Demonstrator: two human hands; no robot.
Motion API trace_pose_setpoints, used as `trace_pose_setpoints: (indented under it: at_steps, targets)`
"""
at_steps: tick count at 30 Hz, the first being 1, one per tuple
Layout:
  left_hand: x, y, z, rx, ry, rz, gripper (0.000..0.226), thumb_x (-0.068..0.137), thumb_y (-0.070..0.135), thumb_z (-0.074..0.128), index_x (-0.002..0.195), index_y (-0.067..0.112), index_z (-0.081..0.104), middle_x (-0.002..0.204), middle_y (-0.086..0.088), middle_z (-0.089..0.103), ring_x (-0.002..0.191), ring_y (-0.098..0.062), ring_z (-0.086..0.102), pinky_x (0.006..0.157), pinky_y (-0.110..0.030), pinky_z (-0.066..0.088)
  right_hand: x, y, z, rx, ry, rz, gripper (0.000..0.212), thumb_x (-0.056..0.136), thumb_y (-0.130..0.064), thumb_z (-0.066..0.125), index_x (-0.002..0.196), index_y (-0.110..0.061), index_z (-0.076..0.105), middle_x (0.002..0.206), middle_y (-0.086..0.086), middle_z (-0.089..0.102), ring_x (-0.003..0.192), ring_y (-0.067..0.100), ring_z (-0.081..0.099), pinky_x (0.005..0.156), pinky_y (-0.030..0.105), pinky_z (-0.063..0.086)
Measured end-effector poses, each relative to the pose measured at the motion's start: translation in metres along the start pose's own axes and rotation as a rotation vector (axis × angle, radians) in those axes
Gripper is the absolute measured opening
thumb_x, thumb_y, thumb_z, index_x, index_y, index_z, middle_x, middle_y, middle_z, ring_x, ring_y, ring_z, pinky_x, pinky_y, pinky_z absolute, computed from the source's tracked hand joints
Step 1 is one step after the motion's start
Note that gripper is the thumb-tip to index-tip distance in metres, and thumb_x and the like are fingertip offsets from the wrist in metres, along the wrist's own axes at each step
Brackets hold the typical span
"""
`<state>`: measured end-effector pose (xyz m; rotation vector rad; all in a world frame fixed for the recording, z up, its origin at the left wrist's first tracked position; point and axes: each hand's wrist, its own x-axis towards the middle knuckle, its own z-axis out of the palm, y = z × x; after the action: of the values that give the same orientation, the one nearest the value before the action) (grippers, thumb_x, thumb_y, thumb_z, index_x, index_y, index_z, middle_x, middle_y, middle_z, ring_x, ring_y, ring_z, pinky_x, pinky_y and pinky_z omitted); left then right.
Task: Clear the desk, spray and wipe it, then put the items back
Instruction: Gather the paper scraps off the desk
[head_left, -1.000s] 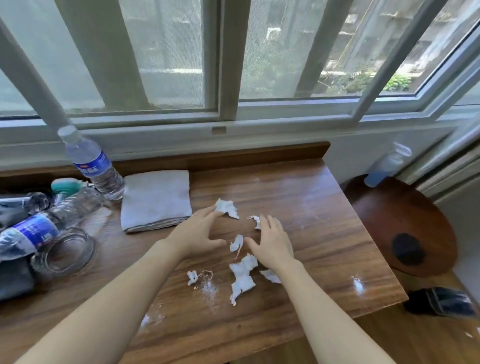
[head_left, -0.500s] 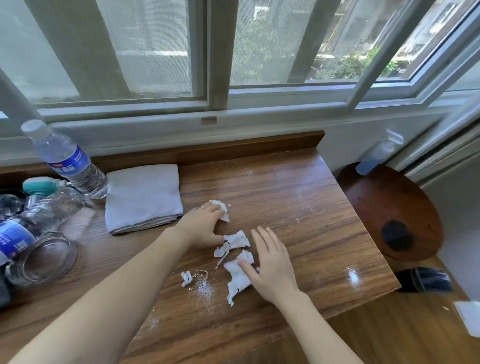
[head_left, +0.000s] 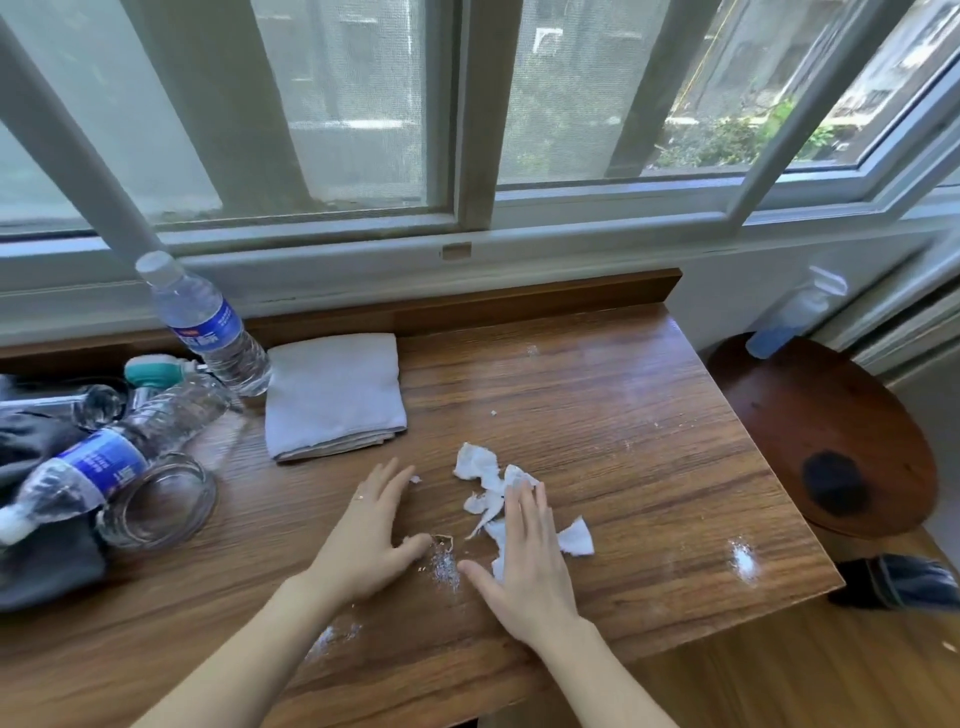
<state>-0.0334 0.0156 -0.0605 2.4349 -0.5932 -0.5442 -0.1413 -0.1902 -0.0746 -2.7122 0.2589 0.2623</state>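
Right hand: Our right hand lies flat, fingers spread, palm down on the torn tissue scraps; nothing is pinched or clasped.
Left hand: Our left hand rests open on bare wood just beside the scraps, holding nothing, thumb near a dusting of white powder.
Scraps: White pieces lie bunched under and ahead of our right palm, one sticking out to its right.
Desk: The wooden desk shows more powder near its right front corner and by its front edge.
Cloth: A folded grey cloth lies flat, untouched, near the back left.
Clutter: One upright water bottle, one toppled bottle, a glass jar on its side and dark fabric crowd the left end.
Spray bottle: A blurred bottle, which we take for the spray, stands off the desk on a round stool.
Progress: We judge clearing barely begun; gathering scraps, removing clutter, spraying, wiping and returning items all remain.
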Motion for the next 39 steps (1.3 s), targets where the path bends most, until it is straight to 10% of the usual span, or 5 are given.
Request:
trace_pose_setpoints:
  at_steps: [9, 16, 26, 31, 39]
  targets:
    - [0.0, 0.019, 0.009, -0.143, 0.059, 0.128, 0.081, 0.086, 0.036, 0.059, 0.154, 0.032, 0.016, 0.159, 0.02, 0.004, 0.148, 0.0, -0.006, 0.118, -0.021, 0.01, 0.006, 0.01, -0.02, 0.05, 0.164, -0.071, 0.085, 0.095, -0.06, 0.039, 0.159, -0.015, 0.004, 0.167, -0.003, -0.006, 0.153, 0.015, -0.02, 0.125, 0.034, -0.006]
    - [-0.004, -0.029, -0.007, 0.332, -0.009, 0.065, 0.094, 0.081, 0.072, 0.055, 0.156, 0.035, 0.013, 0.163, 0.007, 0.005, 0.151, -0.017, -0.008, 0.119, -0.032, -0.005, -0.021, 0.02, -0.003, -0.042, 0.0, 0.105, 0.094, 0.091, -0.078, 0.017, 0.144, -0.021, -0.037, 0.161, 0.002, -0.035, 0.142, 0.014, -0.043, 0.113, 0.028, -0.029]
    - [0.049, 0.018, 0.004, 0.312, 0.002, 0.123, 0.084, 0.08, 0.048, 0.067, 0.152, 0.027, 0.027, 0.162, 0.001, 0.018, 0.151, -0.025, 0.006, 0.121, -0.038, 0.015, 0.038, -0.025, 0.003, 0.051, -0.03, -0.12, 0.106, 0.092, -0.07, 0.043, 0.145, -0.02, -0.035, 0.159, -0.003, -0.036, 0.144, 0.015, -0.04, 0.124, 0.033, -0.014]
    - [0.052, 0.006, -0.002, 0.306, -0.065, 0.196, 0.085, 0.087, 0.056, 0.055, 0.156, 0.029, 0.013, 0.165, 0.006, 0.007, 0.152, -0.017, -0.001, 0.122, -0.037, 0.009, 0.023, 0.011, -0.006, -0.104, -0.035, -0.114, 0.112, 0.081, -0.086, 0.026, 0.149, -0.019, -0.032, 0.16, 0.004, -0.034, 0.146, 0.02, -0.037, 0.121, 0.033, -0.02]
    - [0.032, 0.003, -0.003, 0.223, -0.014, 0.325, 0.057, 0.089, 0.037, 0.058, 0.143, 0.025, 0.046, 0.14, 0.005, 0.053, 0.136, -0.018, 0.04, 0.111, -0.027, 0.027, 0.051, 0.007, -0.009, -0.23, -0.143, -0.239, 0.118, 0.073, -0.09, 0.02, 0.142, -0.019, -0.044, 0.156, 0.008, -0.041, 0.144, 0.025, -0.041, 0.117, 0.044, -0.027]
